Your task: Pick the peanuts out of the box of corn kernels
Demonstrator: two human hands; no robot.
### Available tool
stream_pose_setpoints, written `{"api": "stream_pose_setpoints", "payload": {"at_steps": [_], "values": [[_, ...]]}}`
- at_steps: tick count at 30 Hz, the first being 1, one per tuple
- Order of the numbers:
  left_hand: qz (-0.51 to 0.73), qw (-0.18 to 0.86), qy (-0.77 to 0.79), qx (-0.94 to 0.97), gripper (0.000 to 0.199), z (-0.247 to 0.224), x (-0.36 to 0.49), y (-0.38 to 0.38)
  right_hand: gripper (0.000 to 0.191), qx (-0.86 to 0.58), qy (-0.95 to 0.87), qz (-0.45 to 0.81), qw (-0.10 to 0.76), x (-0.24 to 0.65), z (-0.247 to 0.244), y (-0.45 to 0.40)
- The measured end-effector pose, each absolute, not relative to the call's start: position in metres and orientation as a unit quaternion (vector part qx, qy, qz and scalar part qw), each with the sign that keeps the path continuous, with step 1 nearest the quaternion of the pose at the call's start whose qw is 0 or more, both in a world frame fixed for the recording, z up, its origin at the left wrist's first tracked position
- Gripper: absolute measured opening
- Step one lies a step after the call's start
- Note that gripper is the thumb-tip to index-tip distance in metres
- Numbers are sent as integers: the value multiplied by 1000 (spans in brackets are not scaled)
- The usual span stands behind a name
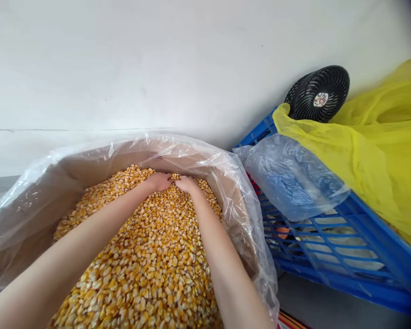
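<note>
Yellow and whitish corn kernels fill a box lined with a clear plastic bag. Both arms reach into the far part of the heap. My left hand is curled at the kernels, its fingertips turned toward the right. Close beside it, my right hand curls inward from the other side. A few kernels show between the two hands, against the fingers. The lower fingers of both hands are partly hidden by the corn and the backs of the hands.
A white wall stands right behind the box. To the right is a blue plastic crate, with a crumpled clear bag and yellow mesh cloth over its rim. A round black slatted fan-like object rests at its back corner.
</note>
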State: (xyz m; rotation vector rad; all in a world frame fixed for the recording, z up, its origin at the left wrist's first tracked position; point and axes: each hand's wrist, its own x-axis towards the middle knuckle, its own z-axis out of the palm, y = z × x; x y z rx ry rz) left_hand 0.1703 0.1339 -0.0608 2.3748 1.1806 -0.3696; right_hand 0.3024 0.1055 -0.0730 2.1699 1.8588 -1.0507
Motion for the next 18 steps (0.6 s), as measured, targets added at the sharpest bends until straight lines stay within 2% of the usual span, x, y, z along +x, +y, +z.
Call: {"api": "stream_pose_setpoints", "payload": {"at_steps": [9, 18], "values": [[-202, 337, 380, 837, 44, -50, 165, 139, 31, 677, 579, -452, 51, 305, -72, 106], [-197, 392, 389, 810, 46, -46, 152, 132, 22, 658, 527, -536, 54, 304, -70, 94]]}}
